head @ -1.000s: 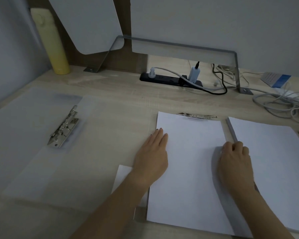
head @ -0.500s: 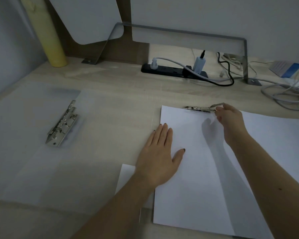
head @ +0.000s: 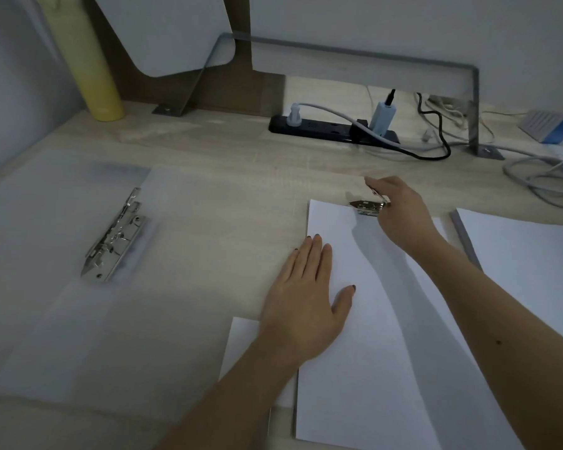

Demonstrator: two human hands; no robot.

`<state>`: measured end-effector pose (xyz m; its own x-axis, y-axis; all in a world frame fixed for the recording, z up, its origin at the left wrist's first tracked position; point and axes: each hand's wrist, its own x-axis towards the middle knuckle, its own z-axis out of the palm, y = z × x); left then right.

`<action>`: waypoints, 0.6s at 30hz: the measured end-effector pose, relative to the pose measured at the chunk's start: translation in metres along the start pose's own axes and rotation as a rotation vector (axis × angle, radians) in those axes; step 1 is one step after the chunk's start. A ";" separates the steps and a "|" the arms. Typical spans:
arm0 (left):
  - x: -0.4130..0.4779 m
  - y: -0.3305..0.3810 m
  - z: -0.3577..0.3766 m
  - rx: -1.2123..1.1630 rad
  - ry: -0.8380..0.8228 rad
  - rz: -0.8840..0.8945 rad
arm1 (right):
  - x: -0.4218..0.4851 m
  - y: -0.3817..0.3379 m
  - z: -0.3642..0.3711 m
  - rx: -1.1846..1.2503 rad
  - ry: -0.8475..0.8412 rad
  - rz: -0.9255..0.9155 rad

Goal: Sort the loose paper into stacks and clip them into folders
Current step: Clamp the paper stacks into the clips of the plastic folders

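Dim wooden desk (head: 228,196), grey partition (head: 371,24)

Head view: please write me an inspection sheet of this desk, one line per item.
Surface: pale wooden desk.
Job's things: paper stack with a metal clip at its top edge; second stack to its right; clear folder with its own clamp, lying open.
Clutter: yellow bottle at back left.
Hands: left hand flat on the paper stack; right hand pinches the clip's raised lever.
Cables: power strip with plugs; loose cables at right.
Surroundings: grey panels behind.
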<state>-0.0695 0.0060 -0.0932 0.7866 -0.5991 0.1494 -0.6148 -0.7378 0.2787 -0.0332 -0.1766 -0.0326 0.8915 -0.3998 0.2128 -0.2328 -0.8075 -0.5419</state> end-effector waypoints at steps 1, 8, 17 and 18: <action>0.001 0.000 -0.001 0.000 -0.010 -0.007 | 0.002 0.001 0.002 -0.050 -0.022 -0.032; 0.002 0.000 0.000 0.012 -0.005 -0.020 | -0.013 0.005 0.024 -0.214 -0.132 -0.134; 0.002 -0.002 -0.002 0.048 -0.023 -0.021 | -0.019 0.000 0.034 -0.338 -0.090 -0.190; 0.001 -0.001 -0.003 0.033 -0.025 -0.008 | -0.020 0.000 0.032 -0.340 -0.106 -0.171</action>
<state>-0.0683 0.0066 -0.0909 0.7898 -0.6008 0.1233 -0.6107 -0.7520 0.2480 -0.0387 -0.1546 -0.0635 0.9596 -0.2148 0.1819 -0.1773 -0.9632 -0.2021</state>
